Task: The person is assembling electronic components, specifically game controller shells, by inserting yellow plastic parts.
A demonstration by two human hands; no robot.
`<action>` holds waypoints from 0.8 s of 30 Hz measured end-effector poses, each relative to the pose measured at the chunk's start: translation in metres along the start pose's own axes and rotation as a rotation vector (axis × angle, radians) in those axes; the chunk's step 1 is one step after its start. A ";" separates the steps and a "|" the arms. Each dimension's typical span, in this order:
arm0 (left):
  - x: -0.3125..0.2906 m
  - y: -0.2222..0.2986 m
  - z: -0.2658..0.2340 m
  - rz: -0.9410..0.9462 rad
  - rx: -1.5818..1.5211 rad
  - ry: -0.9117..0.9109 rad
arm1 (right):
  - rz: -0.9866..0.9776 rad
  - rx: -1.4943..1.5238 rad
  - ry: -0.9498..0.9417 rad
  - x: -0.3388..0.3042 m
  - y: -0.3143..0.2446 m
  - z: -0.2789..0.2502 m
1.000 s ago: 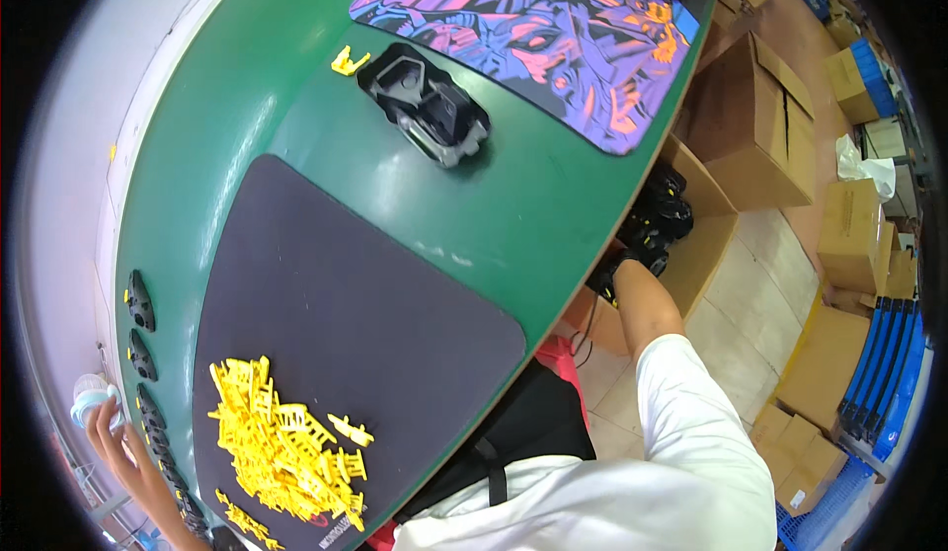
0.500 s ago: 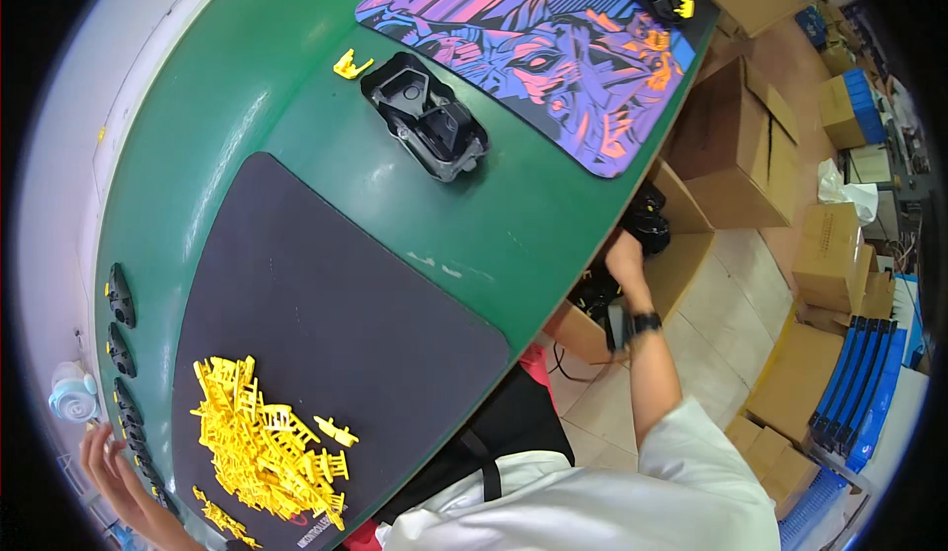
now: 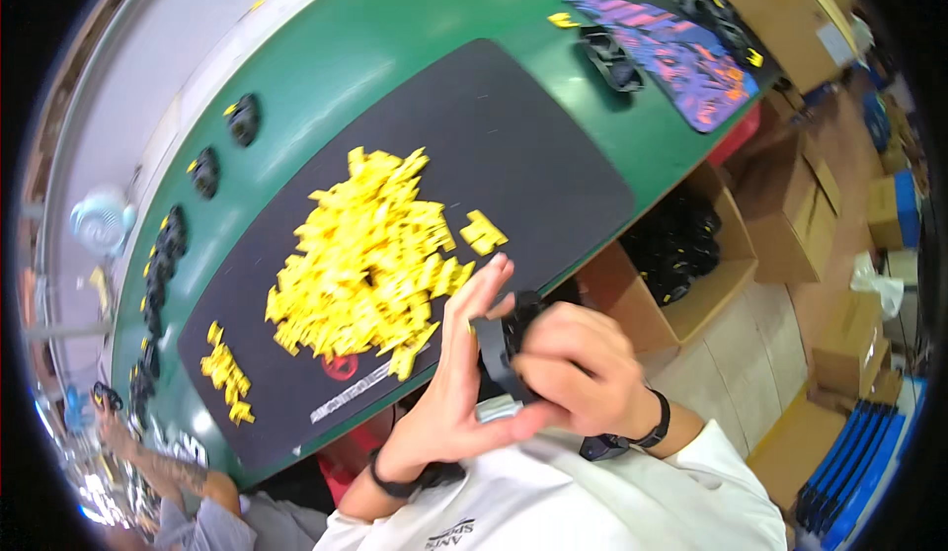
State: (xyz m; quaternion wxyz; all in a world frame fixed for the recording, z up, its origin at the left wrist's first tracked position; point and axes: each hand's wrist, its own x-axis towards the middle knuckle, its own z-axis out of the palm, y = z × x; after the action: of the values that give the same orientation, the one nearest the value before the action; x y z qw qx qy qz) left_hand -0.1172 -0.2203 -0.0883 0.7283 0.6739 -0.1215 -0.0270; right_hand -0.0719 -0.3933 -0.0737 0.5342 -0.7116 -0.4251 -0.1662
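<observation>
In the head view, white lettering [image 3: 370, 393] and a red round emblem [image 3: 341, 366] are printed along the near edge of the dark grey, round-cornered mat [image 3: 538, 136]; dark lettering [image 3: 452, 531] shows upside down on the person's white cloth shirt [image 3: 602, 497]. Half a second ago the right hand [image 3: 588, 368] was down inside the open brown cardboard carton [image 3: 729, 299] beside the table; now it is up next to the left hand [image 3: 449, 383], and the view has turned so that the heap of bright yellow plastic clips [image 3: 365, 255] sits nearer the middle. A curved black plastic part [image 3: 515, 326] is between the two hands, just in front of the table's near edge. Its long axis runs roughly away from the body; blur hides which end is its front. The right hand's fingers curl tightly round it, while the left hand is spread, fingers straight and thumb out beneath the part.
</observation>
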 end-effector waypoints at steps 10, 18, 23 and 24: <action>-0.047 -0.006 -0.051 -0.013 -0.678 0.420 | 0.401 -0.574 -0.130 0.051 0.046 0.052; -0.036 0.007 -0.054 -0.172 -0.686 0.469 | 0.430 -0.060 0.030 0.054 0.016 0.041; -0.024 0.008 -0.046 -0.177 -0.426 0.540 | 0.477 0.397 -0.238 0.068 -0.005 0.052; -0.027 0.010 -0.046 -0.121 -0.454 0.475 | 0.460 0.391 -0.236 0.060 0.003 0.055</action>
State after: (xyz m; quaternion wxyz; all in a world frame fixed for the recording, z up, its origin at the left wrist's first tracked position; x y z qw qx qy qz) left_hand -0.1344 -0.1686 -0.0851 0.8648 0.4881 0.1009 0.0612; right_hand -0.0463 -0.3179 -0.0549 0.6313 -0.6872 -0.3361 0.1275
